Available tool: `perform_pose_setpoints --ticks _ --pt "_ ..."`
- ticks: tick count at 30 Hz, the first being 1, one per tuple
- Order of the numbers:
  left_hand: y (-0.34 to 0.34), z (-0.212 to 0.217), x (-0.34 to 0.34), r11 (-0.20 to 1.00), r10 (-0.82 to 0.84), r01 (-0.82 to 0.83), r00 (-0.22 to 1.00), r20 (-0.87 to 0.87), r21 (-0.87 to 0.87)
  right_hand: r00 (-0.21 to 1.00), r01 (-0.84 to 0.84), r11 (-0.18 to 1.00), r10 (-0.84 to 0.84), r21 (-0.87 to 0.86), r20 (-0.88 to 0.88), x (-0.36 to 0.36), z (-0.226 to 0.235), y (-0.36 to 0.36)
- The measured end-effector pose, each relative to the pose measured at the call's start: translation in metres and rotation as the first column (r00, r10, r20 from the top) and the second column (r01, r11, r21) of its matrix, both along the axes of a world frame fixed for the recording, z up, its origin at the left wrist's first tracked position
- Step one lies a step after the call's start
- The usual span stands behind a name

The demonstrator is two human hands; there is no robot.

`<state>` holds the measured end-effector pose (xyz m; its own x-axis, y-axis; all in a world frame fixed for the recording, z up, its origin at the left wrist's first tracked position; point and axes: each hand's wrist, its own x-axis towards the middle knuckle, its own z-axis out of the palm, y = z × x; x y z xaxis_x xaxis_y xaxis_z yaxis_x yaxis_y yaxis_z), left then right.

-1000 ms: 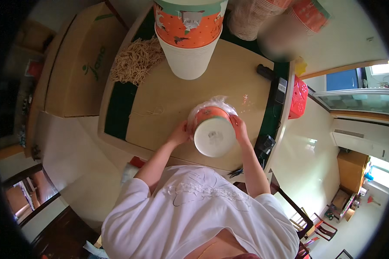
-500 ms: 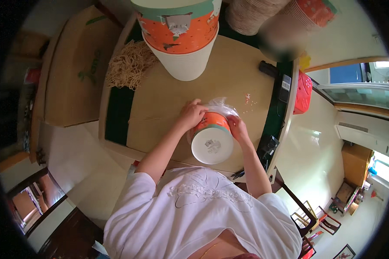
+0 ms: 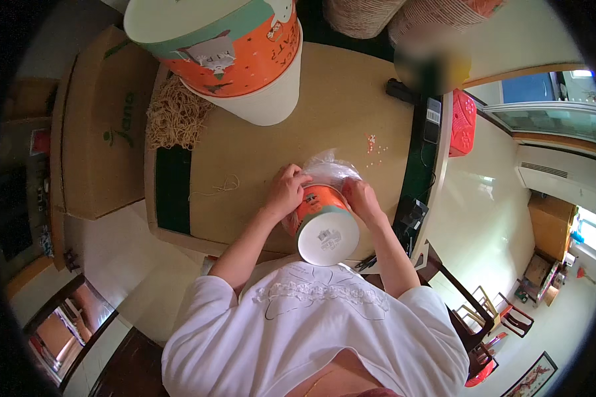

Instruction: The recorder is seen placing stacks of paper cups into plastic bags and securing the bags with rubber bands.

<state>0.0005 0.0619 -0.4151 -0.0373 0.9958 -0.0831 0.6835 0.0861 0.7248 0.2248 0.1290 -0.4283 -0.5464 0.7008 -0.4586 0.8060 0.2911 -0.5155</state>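
Observation:
An orange round box with a white bottom (image 3: 324, 225) lies tilted on the tan table (image 3: 271, 159), its white base facing me. Clear plastic wrap (image 3: 330, 171) bunches over its far end. My left hand (image 3: 286, 190) grips the box's left side and touches the plastic. On the right side, my right hand (image 3: 360, 198) presses against the box and the plastic wrap. Both hands hold the box between them.
A big orange, white and green round box (image 3: 235, 56) stands at the table's far side, beside a heap of straw-like filler (image 3: 173, 116). A loose string (image 3: 218, 188) and small beads (image 3: 375, 143) lie on the table. A cardboard carton (image 3: 102, 126) is left; a red basket (image 3: 462, 122) right.
The orange box has tipped further so its base faces me more, and it sits lower toward my body. My left hand moved from the box's side up onto the plastic wrap.

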Motion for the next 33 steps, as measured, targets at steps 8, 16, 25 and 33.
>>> perform_pose_setpoints --ticks 8,16,25,33 --pt "0.002 0.005 0.008 0.998 -0.042 0.042 0.999 -0.001 -0.038 0.955 0.247 0.969 -0.238 0.027 -0.176 -0.006 0.019 -0.012" --pt "-0.002 -0.004 0.003 0.996 0.085 -0.081 0.982 0.167 -0.030 0.961 -0.114 0.993 0.109 -0.004 -0.254 0.000 0.178 -0.053" --pt "0.002 -0.043 -0.013 0.994 0.096 -0.066 0.916 0.390 -0.091 0.866 -0.480 0.856 0.498 0.191 -0.052 -0.033 0.155 -0.055" --pt "-0.049 -0.047 -0.028 0.675 0.596 -0.738 0.552 0.584 0.010 0.933 -0.338 0.924 0.355 0.177 -0.068 -0.045 0.151 -0.004"
